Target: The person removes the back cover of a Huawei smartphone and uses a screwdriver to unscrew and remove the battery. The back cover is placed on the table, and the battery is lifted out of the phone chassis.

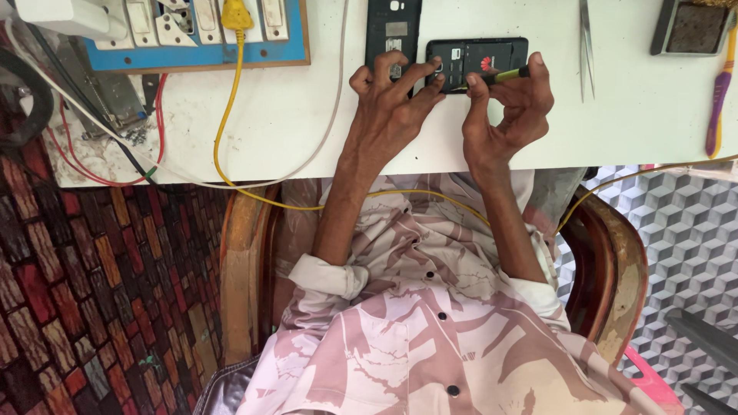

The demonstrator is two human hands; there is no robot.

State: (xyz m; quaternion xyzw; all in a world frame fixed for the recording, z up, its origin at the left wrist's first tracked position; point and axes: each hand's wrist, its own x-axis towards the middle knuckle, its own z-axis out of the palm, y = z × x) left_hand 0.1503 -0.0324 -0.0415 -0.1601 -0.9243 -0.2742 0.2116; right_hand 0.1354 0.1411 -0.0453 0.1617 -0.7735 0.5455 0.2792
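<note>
- An opened black phone [480,58], its back cover off and inner parts showing, lies flat on the white desk [323,115] near the far edge of the view, straight ahead of the seated person.
- The left hand [392,100] spreads its fingertips over the phone's left end and presses down, seemingly to pin it so that it cannot slide; the grip is a downward brace, not closed round anything.
- The right hand [511,107] is closed on a thin screwdriver [500,75] with a yellow-green shaft, pinched between thumb and fingers and laid nearly level, its tip at the phone's lower left part, just beside the left fingertips.
- A second black phone shell [393,31] lies touching or just beside the first phone's left end, standing lengthwise away from the person, probably set aside within easy reach.
- Metal tweezers [586,46] lie to the right of the phone, well apart from the hands.
- Farther right are a dark square tray [694,29] and a purple-handled tool [719,100], perhaps a brush.
- At the left, a blue-framed switchboard [196,34] carries a yellow plug [236,15]; its yellow cable [223,123] runs down over the desk edge.
- Both forearms rest across the desk edge, which steadies the hands for fine work.
</note>
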